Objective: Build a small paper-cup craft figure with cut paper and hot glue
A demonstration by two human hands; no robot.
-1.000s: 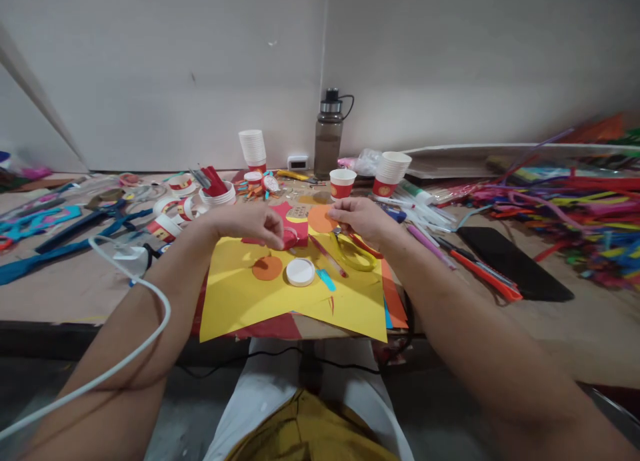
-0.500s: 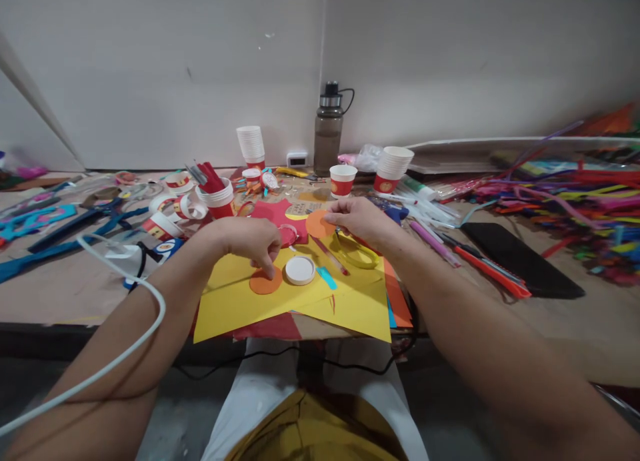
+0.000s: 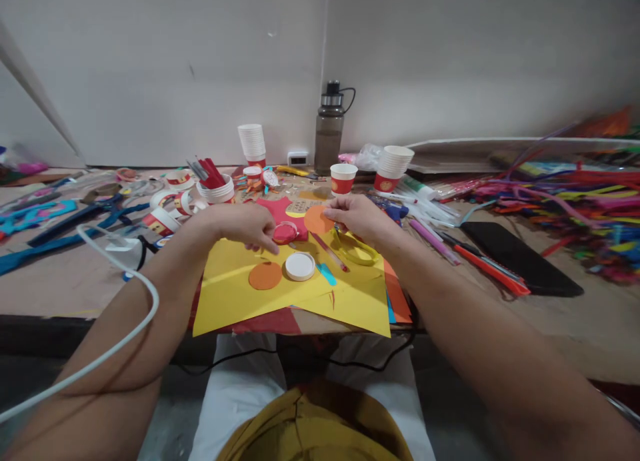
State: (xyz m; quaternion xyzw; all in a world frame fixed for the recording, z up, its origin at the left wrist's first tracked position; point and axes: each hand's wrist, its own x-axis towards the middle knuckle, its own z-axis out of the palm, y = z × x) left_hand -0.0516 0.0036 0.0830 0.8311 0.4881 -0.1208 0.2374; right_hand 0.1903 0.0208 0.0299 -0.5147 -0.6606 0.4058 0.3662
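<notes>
In the head view, the left grip, loose and seemingly empty, has just lifted off the orange disc, leaving it uncovered on yellow paper below that grip, while the right grip pinches a second disc.

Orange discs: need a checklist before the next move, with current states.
1. Right hand grip on the raised orange disc: ok, pinched at its edge.
2. Lower orange disc flat on the yellow paper: ok.
3. Left hand empty: cannot tell, fingers curled and partly hidden.
4. Yellow paper free of loose bits: not ok, white lid and blue strip lie on it.
5. White cable clear of the left forearm: not ok, crosses it in view.
</notes>
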